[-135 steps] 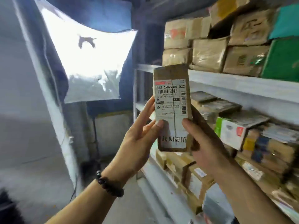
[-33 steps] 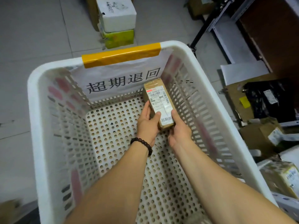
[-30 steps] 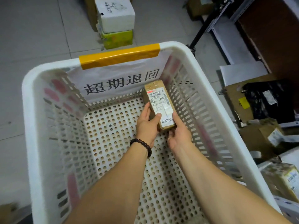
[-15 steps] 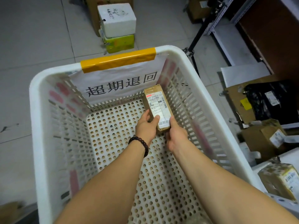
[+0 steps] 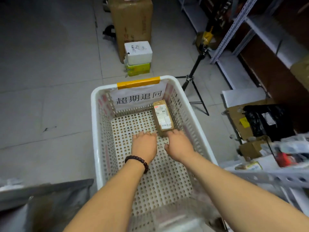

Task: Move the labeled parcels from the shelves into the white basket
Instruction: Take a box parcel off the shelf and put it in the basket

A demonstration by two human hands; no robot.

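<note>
A brown parcel (image 5: 163, 118) with a white shipping label lies flat on the floor of the white basket (image 5: 95, 124), near its far right corner. My left hand (image 5: 144, 144) hovers over the basket floor just left of the parcel's near end, fingers relaxed and holding nothing. My right hand (image 5: 178, 144) is beside it, fingertips at the parcel's near end, fingers loose, not gripping it. A beaded bracelet sits on my left wrist.
The basket's far wall carries a paper sign (image 5: 138, 97) under yellow tape. Beyond stand a white foam box (image 5: 138, 52) on a green box and a tall carton (image 5: 132, 22). A tripod (image 5: 194, 81) and shelving (image 5: 250, 30) with parcels are on the right.
Both hands have let go of the parcel and drawn back toward me; it now lies in the basket. The camera has risen and tilted up, showing more floor.
</note>
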